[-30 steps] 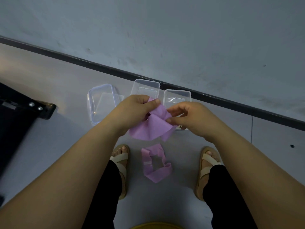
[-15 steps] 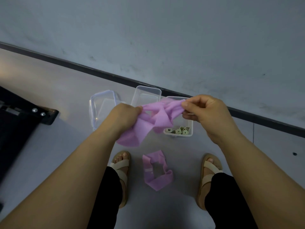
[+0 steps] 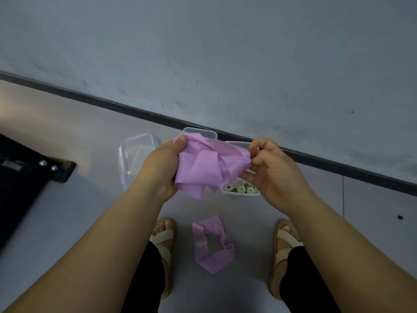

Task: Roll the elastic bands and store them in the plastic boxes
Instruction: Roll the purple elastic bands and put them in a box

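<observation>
Grey floor (image 3: pixel 67 136) along a wall (image 3: pixel 225 53). We hold a crumpled purple band (image 3: pixel 203 170) over the floor's far edge, left hand (image 3: pixel 162 168) fingers clamped on one end, right hand (image 3: pixel 273 172) pinching the other. Green rolls (image 3: pixel 241 189) already sit in one box (image 3: pixel 240 194). This band and the second band (image 3: pixel 212 245) between our feet aren't rolled yet.

The person is wearing black trousers (image 3: pixel 145 281) and beige cross-strap sandals (image 3: pixel 164 239); the forearms (image 3: pixel 101 245) are showing bare to the wrists.
</observation>
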A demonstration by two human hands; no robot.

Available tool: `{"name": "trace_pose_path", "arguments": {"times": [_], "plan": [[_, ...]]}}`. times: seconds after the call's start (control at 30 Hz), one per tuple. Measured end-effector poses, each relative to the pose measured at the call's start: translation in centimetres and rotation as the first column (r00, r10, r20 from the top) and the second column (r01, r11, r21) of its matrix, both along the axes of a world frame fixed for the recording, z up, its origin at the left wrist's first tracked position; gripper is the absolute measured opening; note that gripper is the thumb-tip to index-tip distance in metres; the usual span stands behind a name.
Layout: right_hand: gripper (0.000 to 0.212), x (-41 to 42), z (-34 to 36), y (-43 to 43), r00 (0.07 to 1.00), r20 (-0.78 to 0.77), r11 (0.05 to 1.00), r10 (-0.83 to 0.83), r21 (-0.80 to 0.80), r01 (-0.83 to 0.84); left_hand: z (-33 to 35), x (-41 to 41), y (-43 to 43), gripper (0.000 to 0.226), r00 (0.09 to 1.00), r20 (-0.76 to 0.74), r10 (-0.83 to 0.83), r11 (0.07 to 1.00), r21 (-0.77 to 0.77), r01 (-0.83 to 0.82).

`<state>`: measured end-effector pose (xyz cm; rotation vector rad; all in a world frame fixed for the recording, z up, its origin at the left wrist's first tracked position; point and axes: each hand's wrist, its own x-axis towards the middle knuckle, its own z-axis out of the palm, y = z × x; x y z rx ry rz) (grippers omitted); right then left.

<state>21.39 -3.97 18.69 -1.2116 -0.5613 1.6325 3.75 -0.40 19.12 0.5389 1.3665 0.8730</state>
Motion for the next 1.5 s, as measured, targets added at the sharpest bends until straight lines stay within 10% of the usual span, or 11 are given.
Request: {"name": "trace_pose_path", "arguments": {"times": [0.3,0.47,0.63,0.8,0.93,1.07,1.2,1.5], "plan": [[0.014,-0.7,-0.9,-0.8,0.837,0.415,0.931,0.357,-0.084,-0.356,0.7,0.6,-0.9,0.049,0.846,-0.53,-0.062,0.908,0.322,0.268],[0.014,-0.6,-0.4,-0.7,0.808,0.504,0.945,0.305,-0.055,-0.323,0.5,0.1,-0.5,0.055,0.816,-0.577,0.037,0.923,0.333,0.193],[0.007,0.5,-1.2,0.2,0.847,0.53,0.996,-0.024,-0.056,0.063,0.1,-1.0,0.2,0.043,0.784,-0.62,0.039,0.958,0.245,0.146],[0.017,0.5,-0.8,0.7,0.958,0.089,0.96,-0.272,-0.044,0.276,-0.8,-1.3,0.4,0.039,0.719,-0.694,-0.047,0.959,0.171,0.227],[0.026,0.5,-0.8,0.6,0.948,0.045,0.944,-0.314,-0.091,0.317,-0.5,-1.4,0.5,0.03,0.735,-0.677,0.03,0.96,0.225,0.168],[0.024,0.1,-0.3,0.2,0.966,0.23,0.99,-0.117,-0.053,0.132,-0.2,-1.1,0.3,0.028,0.772,-0.624,0.124,0.953,0.291,0.082],[0.014,-0.5,-0.1,-0.8,0.746,0.626,0.954,0.227,0.011,-0.3,-0.3,-1.4,0.4,0.036,0.772,-0.615,0.163,0.946,0.32,0.055],[0.016,0.3,-0.7,-0.2,0.744,0.645,0.931,-0.174,0.354,-0.09,-1.1,-2.4,1.0,0.03,0.722,-0.692,0.004,0.971,0.174,0.162]]}}
